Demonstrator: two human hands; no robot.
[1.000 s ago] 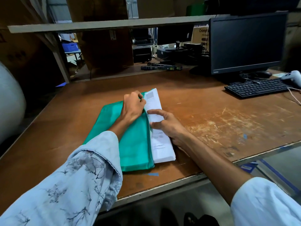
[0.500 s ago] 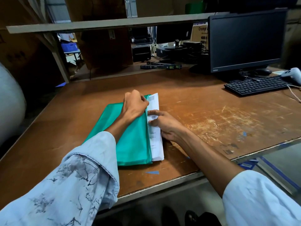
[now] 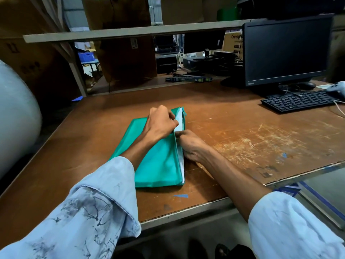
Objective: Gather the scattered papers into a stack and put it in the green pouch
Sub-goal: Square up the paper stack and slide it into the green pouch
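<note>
Pushed deeper into green pouch (image 3: 158, 165), papers (image 3: 179, 120) now an edge sliver — left hand (image 3: 160, 122) pinching its lip, right hand (image 3: 192, 144) curled alongside, grip unclear — desk (image 3: 242, 128) stretching rightward.

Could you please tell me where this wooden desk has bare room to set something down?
Free: the brown wooden desk left of the green fabric pouch, and the scuffed stretch between it and the black keyboard. Crowded: the far right corner around the black monitor.

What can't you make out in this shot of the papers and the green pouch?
Head view:
Paper stack: mostly inside the green pouch; sheet count hidden.
Right hand: fingertips hidden by the left hand and pouch edge.
White device: cut off by right frame edge.
</note>
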